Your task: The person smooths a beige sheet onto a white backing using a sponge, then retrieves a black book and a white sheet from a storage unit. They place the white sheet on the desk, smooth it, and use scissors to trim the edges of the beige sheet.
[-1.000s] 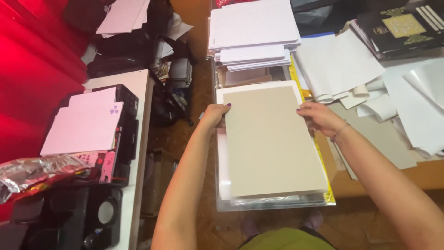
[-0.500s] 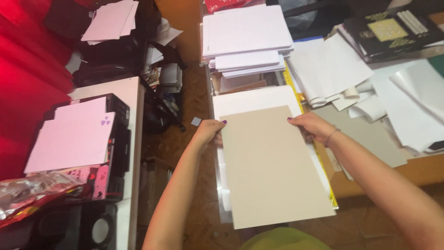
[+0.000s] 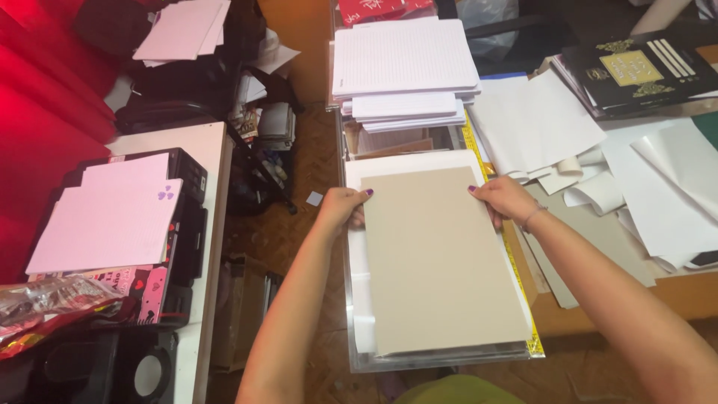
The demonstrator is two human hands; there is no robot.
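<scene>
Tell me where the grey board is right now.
In the head view the grey board lies centre frame on white sheets, held at its far corners by the left hand and right hand, just below the paper stack.

It looked like a small bookbinding or paper-craft workshop. A stack of lined paper blocks (image 3: 404,63) stood at the far end of the surface (image 3: 598,318). Right of that stack, loose white sheets (image 3: 535,120) and grey board offcuts (image 3: 591,232) lay overlapping. Left of it, across a strip of parquet floor (image 3: 288,228), sat a black printer (image 3: 187,224).
</scene>
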